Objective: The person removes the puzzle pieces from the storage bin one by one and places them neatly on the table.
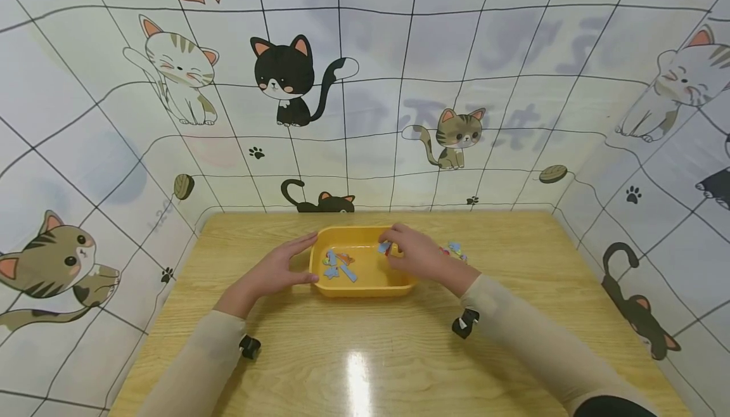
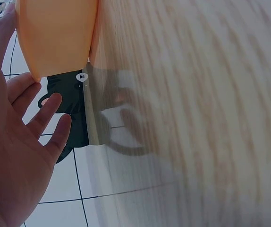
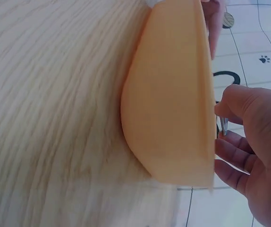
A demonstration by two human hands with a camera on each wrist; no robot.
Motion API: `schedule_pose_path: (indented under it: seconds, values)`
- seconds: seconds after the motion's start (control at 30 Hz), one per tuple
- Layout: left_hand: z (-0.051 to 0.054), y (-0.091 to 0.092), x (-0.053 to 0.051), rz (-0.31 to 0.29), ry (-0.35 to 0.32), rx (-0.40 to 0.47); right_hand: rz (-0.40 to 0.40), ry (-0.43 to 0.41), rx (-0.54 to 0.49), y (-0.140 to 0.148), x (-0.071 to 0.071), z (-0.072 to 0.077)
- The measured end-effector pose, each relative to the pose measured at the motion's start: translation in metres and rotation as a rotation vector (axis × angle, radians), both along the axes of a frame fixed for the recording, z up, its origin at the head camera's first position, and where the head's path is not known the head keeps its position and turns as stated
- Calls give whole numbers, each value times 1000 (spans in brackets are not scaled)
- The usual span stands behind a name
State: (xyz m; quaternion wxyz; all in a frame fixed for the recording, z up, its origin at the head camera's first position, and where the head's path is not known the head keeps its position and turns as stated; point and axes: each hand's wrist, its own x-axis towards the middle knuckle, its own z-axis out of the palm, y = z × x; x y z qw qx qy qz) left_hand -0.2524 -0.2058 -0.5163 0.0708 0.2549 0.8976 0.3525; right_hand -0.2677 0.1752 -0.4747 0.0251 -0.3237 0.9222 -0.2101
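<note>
A shallow yellow plastic tray [image 1: 365, 291] rests on the wooden table. Inside it, toward the left, lie several small flat pieces [image 1: 347, 272], mostly blue, with some orange. My left hand [image 1: 276, 269] is at the tray's left side, its spread fingers and thumb touching the rim; the left wrist view shows the fingers [image 2: 50, 111] fairly straight. Over the tray's right part, my right hand [image 1: 421, 253] pinches a small flat blue piece [image 1: 384, 248] between thumb and fingers. The right wrist view shows this piece [image 3: 224, 126] edge-on as a thin sliver, just above the rim.
More small blue, red and yellowish pieces [image 1: 455, 250] lie on the table right of the tray, partly hidden behind my right wrist. The wooden table [image 1: 308, 366] meets cloth-like walls [image 1: 376, 106] printed with cats and grid lines at the back and both sides.
</note>
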Motion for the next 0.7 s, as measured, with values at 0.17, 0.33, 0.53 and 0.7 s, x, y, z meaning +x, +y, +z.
schedule_pose_path:
  seconds: [0.17,0.33,0.53,0.7]
  values:
    - [-1,0,-2,1,0,0,-15,33,-22,16,-4,2]
    - [-2,-1,-2,-1,3,3,-31,20,-53,30,-3,8]
    - [-1,0,-1,-4,2,1,-5,35,-54,45,-3,12]
    - [-1,0,0,-4,4,-1,-4,36,-51,57,-1,11]
